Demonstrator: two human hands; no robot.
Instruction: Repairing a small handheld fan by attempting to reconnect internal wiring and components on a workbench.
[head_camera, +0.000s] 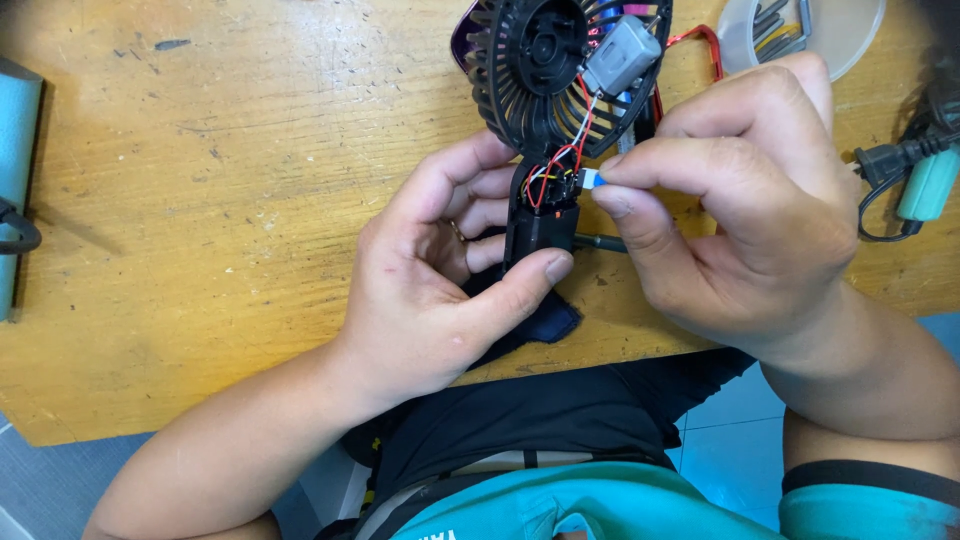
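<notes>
black plastic handheld fan (545, 140), opened, over the wooden table (230, 180). i clamp its handle in my left hand (440, 290), steadying it. my right hand (745, 205) pinches a small white connector (590, 179) beside the exposed wires (550, 175); grey motor (620, 55) hangs loose.

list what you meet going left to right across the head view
teal box at the table edge → left hand → black handheld fan → right hand → black plug → teal cylinder
</notes>
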